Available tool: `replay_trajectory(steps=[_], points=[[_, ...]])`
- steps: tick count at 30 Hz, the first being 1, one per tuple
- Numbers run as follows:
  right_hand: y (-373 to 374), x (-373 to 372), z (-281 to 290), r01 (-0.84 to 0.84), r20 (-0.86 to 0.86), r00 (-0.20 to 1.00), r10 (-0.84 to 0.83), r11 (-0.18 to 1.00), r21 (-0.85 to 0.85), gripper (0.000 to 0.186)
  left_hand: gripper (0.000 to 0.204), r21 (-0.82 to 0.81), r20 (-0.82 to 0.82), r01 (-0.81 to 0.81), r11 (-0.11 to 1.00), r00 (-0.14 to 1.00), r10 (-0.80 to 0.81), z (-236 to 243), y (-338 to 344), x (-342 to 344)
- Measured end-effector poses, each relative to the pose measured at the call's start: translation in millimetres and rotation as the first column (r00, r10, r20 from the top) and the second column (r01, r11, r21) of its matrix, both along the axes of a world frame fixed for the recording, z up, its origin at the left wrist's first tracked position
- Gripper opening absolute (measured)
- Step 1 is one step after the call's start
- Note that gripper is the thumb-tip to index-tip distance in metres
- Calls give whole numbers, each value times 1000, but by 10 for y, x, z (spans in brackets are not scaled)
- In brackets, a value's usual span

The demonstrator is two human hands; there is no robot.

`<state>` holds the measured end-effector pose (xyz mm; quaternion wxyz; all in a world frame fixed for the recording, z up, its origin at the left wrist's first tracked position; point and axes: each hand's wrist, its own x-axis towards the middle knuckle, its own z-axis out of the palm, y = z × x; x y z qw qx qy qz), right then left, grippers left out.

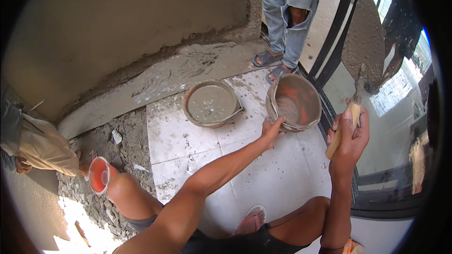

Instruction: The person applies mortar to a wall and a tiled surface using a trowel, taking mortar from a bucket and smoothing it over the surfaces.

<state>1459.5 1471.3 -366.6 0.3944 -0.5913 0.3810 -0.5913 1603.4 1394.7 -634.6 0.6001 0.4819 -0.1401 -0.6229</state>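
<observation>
My left hand point(272, 131) grips the rim of a mortar-smeared bucket point(308, 124), tilted so that its reddish, nearly bare inside faces me. Raised on the right, my right hand point(349, 129) is closed round the wooden handle of a pointed trowel point(363, 42). Its blade points up and is coated with grey, grainy mortar. To the left of the tilted bucket, a second bucket point(189, 117) stands upright on the tiles, filled almost to the brim with wet mortar point(212, 103).
Wet mortar point(188, 66) is heaped on a board point(99, 110) along the plastered wall point(117, 23). One person in torn jeans point(294, 33) stands beyond the buckets; another point(44, 146) is at the left. A small red pail point(109, 171) sits on rubble point(125, 136). Glass door point(376, 150) at right.
</observation>
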Motion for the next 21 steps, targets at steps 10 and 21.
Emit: replay_trajectory(steps=[10,21], points=[[61,222,-47,-91,-49,994,93,995,34,25,56,34,153,318,947,935,-320,126,652,-273],[132,470,-84,-172,-90,981,174,985,27,21,98,67,173,760,646,629,-758,-10,1096,-441]])
